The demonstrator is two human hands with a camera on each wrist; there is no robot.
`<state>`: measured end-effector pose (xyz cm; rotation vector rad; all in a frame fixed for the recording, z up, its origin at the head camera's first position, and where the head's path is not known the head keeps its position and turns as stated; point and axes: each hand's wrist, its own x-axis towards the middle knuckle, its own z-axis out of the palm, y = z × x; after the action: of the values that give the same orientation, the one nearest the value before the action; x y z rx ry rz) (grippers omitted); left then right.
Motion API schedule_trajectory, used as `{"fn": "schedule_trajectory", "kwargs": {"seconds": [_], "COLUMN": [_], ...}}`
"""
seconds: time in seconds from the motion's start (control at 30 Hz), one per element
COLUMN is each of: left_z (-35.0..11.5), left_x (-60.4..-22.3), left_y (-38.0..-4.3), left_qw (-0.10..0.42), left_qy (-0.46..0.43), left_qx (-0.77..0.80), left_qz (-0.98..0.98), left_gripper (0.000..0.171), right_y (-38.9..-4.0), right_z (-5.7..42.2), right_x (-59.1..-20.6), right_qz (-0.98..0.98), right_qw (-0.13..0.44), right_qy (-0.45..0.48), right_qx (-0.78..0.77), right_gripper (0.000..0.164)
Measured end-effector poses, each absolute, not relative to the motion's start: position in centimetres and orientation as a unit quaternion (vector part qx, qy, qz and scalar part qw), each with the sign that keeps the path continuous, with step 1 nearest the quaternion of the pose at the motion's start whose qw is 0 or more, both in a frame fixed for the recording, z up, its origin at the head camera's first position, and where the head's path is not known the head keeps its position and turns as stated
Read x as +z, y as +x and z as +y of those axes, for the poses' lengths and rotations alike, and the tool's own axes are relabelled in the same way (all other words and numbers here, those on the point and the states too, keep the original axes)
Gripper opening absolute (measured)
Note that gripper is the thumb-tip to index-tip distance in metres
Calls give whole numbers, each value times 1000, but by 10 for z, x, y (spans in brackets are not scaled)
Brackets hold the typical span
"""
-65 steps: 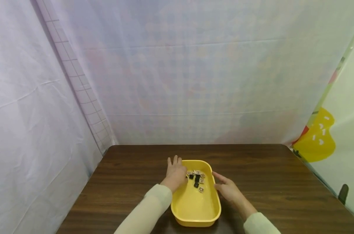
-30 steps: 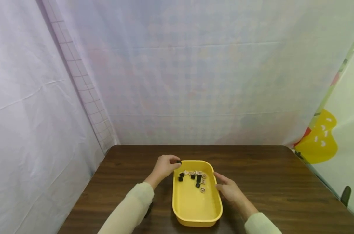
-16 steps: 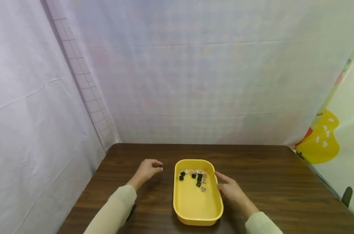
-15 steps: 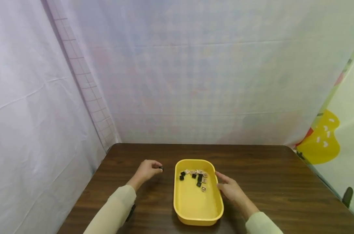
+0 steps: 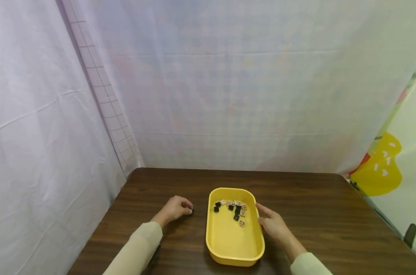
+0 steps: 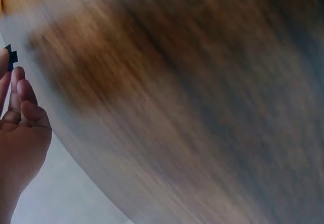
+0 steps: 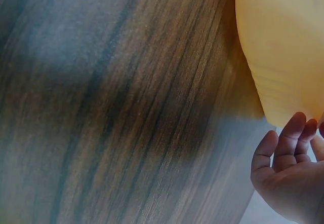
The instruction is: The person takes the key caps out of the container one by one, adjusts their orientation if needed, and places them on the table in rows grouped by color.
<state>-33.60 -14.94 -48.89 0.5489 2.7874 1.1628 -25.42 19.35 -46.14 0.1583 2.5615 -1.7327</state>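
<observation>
My left hand (image 5: 175,209) is low over the table, left of the yellow tray (image 5: 235,242). Between thumb and fingertips it pinches a small black block (image 5: 191,209); the left wrist view shows this black block (image 6: 12,58) with a stepped outline. Inside the tray, toward its far end, lie several black blocks (image 5: 236,217) and several cream square tiles (image 5: 242,223) with dark markings. At the tray's right side is my right hand (image 5: 275,225), its fingers touching the wall without curling round it. The right wrist view has the right hand's fingers (image 7: 291,138) beside the yellow wall.
The brown wooden table (image 5: 314,214) extends on both sides of the tray. White cloth (image 5: 228,95) hangs behind its far edge, and more cloth (image 5: 46,152) hangs at the left. Part of a dark item (image 5: 155,254) shows beneath the left sleeve.
My left hand has come out of the tray with a black block, moved left past the rim and lowered toward the table. The right hand has stayed at the tray's right side.
</observation>
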Motion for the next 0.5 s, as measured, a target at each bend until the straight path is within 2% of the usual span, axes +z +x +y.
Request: {"fn": "schedule_trajectory", "kwargs": {"seconds": [0.5], "left_z": [-149], "left_x": [-494], "left_y": [-337], "left_qw": [48], "left_qy": [177], "left_qx": [376], "left_qz": [908], "left_gripper": [17], "right_y": [-253], "right_z": [194], "right_x": [-464], "right_qz": [814], "right_qw": [22], "right_qy": [46], "right_qx": [-578], "right_gripper": [54]}}
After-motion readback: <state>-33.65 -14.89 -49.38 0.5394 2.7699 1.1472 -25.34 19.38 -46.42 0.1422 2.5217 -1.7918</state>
